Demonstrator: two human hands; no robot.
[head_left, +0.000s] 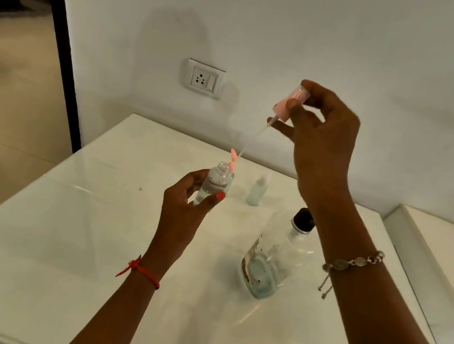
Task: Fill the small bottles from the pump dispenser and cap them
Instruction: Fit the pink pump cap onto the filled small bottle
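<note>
My left hand (183,203) grips a small clear bottle (213,183), uncapped, its open neck tilted up and to the right. My right hand (321,140) pinches a pink spray cap (291,102) with a clear cover, held high above the bottle. The cap's thin dip tube (251,139) hangs down-left, its tip just beside the bottle's mouth. A second small capped bottle (258,191) stands on the white table (72,235) behind. The large clear dispenser bottle (274,259) with a black cap stands under my right forearm.
A small pink-topped item (233,159) shows just behind the held bottle. The wall with a power socket (204,78) rises behind the table. A white ledge (435,239) lies to the right, a dark door frame (61,36) to the left.
</note>
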